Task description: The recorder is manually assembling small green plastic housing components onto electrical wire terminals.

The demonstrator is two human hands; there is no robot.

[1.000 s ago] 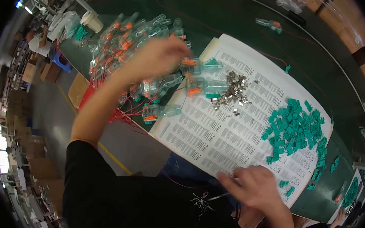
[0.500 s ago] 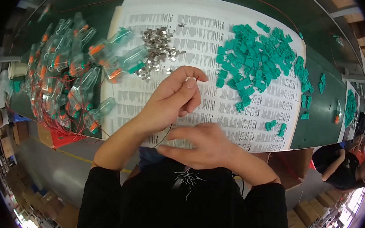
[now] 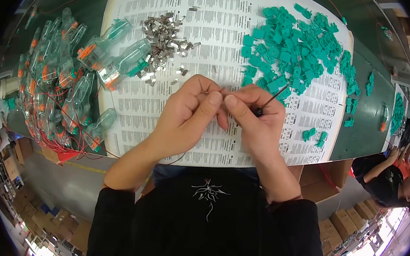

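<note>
Hands meet over the printed sheet [image 3: 134, 108] near the worktop's front edge: our left hand [image 3: 186, 117] pinches something too small to identify, fingertips together, touching our right hand [image 3: 258, 120], clamped on a thin dark wire [image 3: 274, 96]; metal clips [image 3: 167, 31] and green plastic parts [image 3: 293, 43] lie behind.

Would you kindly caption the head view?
Both hands, left hand and right hand, pinch a thin wire above printed paper.
</note>
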